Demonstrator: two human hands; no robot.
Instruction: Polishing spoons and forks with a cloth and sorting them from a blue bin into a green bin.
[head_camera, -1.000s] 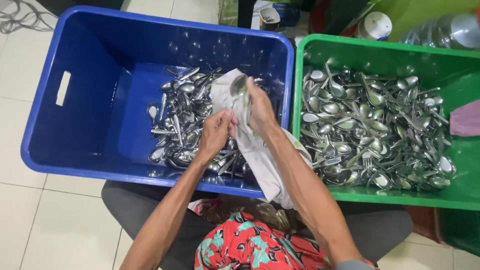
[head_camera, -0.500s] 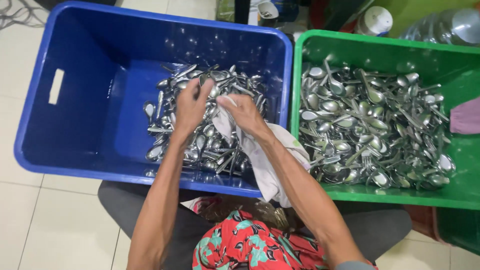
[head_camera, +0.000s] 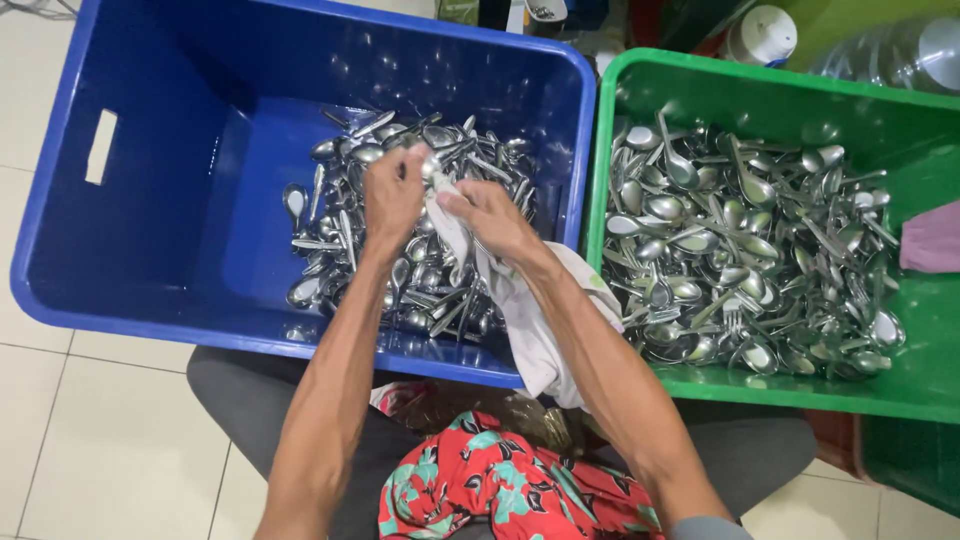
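**Both hands at the spoon heap in the blue crate**

Your left hand sits low over the pile of metal spoons in the blue crate, fingers curled shut around the upper end of a spoon that pokes out at its two o'clock. Your right hand lies just beside it, at the left hand's three o'clock, closed on a bunch of the white cloth. The two hands nearly touch above the heap.

The cloth runs from your right hand toward five o'clock, drapes over the near rim of the blue crate and hangs down toward your lap, close to the red floral garment.

The spoons fill the right half of the blue crate; its left half shows bare blue floor. At three o'clock, touching side by side, stands the green crate, holding a wider layer of spoons and forks. A pinkish cloth rests at its far right edge.
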